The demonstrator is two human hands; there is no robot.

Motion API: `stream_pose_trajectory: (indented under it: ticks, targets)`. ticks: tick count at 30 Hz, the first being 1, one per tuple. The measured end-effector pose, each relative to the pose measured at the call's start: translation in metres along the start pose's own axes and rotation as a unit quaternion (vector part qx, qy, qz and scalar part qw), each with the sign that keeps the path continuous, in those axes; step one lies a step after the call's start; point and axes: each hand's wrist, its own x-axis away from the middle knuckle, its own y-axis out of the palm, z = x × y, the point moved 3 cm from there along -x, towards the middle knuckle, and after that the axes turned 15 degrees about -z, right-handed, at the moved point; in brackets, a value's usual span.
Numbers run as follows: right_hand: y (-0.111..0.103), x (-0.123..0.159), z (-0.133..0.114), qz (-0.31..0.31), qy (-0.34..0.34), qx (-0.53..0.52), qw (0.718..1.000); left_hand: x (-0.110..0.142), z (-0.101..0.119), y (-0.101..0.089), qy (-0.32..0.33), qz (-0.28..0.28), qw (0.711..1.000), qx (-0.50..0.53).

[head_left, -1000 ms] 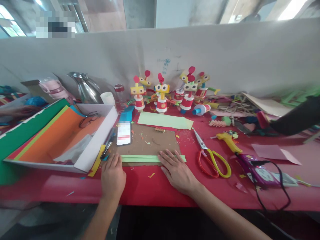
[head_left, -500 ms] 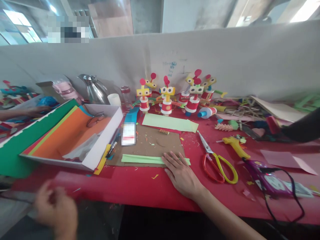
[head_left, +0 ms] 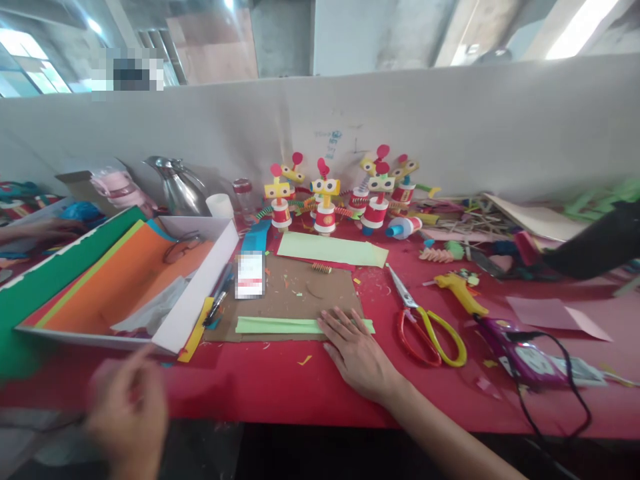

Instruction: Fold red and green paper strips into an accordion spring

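Note:
My right hand [head_left: 356, 350] lies flat with its fingers spread over the right part of a narrow folded strip of light green paper [head_left: 280, 325]. The strip runs along the near edge of a brown cardboard sheet [head_left: 280, 293]. A small zigzag-folded paper piece [head_left: 321, 268] rests farther back on that cardboard. Low on the left, my left hand [head_left: 130, 407] hovers at the table's front edge, close to the near corner of the white box. Motion blurs its fingers, so whether it holds anything is unclear. Scissors [head_left: 411, 303] with red and yellow handles lie right of my right hand.
A white box [head_left: 203, 283] with coloured sheets stands left; a phone [head_left: 250, 275] and pen [head_left: 216, 308] lie beside it. Behind are a wide green paper strip [head_left: 330, 249] and several paper-cup figures [head_left: 325, 219]. A yellow glue gun [head_left: 463, 293] and another person's hand [head_left: 35, 232] are farther out.
My left hand has moved slightly right, towards the white box's near corner. My right hand stays pressed on the green strip. The whole view has shifted a little.

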Motion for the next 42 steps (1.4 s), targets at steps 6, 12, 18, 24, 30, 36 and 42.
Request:
stream_pose_trajectory:
  ticks: [6, 12, 18, 24, 30, 36, 42]
  targets:
    - [-0.002, 0.001, 0.000, -0.017, 0.001, -0.013, 1.000, -0.078, 0.126, 0.073, 0.081, -0.053, 0.995, -0.011]
    - [-0.002, 0.002, 0.001, -0.016, 0.005, -0.006, 1.000, -0.098, 0.147, 0.101, 0.074, -0.104, 0.992, 0.003]
    - [-0.011, 0.018, 0.018, 0.013, 0.054, 0.028, 0.998, -0.095, 0.141, 0.105, 0.062, -0.122, 0.990, 0.018]
    - [-0.019, 0.028, 0.044, 0.069, 0.084, 0.016, 0.994, -0.096, 0.144, 0.104, 0.046, -0.132, 0.990, 0.025]
    - [-0.021, 0.020, 0.049, 0.128, 0.114, -0.083, 0.982, -0.094, 0.142, 0.104, 0.046, -0.116, 0.992, 0.034]
    - [-0.018, 0.020, 0.049, 0.147, 0.097, -0.126, 0.976, -0.097, 0.144, 0.095, 0.064, -0.060, 0.995, 0.044]
    - [-0.020, 0.020, 0.039, 0.150, 0.030, -0.244, 0.958, -0.121, 0.157, 0.078, 0.090, -0.053, 0.989, 0.104]
